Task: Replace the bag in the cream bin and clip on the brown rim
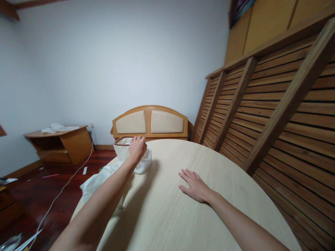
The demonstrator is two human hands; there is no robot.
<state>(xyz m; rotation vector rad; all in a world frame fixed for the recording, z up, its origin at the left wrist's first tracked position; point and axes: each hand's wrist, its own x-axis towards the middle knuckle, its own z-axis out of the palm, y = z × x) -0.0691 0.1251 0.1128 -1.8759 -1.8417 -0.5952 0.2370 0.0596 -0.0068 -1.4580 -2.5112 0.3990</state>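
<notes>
My left hand (137,148) reaches across a round pale wooden table (183,216) and closes on the rim of a white plastic bag (144,163) that lines a container with a dark red rim (120,139) at the table's far left edge. More white plastic (96,181) trails down over that edge beneath my forearm. My right hand (195,185) lies flat on the tabletop near its middle, fingers stretched out and apart, holding nothing.
A slatted wooden bed frame (274,122) leans against the wall on the right. A padded headboard (150,122) stands behind the table. A low wooden cabinet (61,143) with papers sits at the left. A white cable (62,190) and scraps lie on the dark floor.
</notes>
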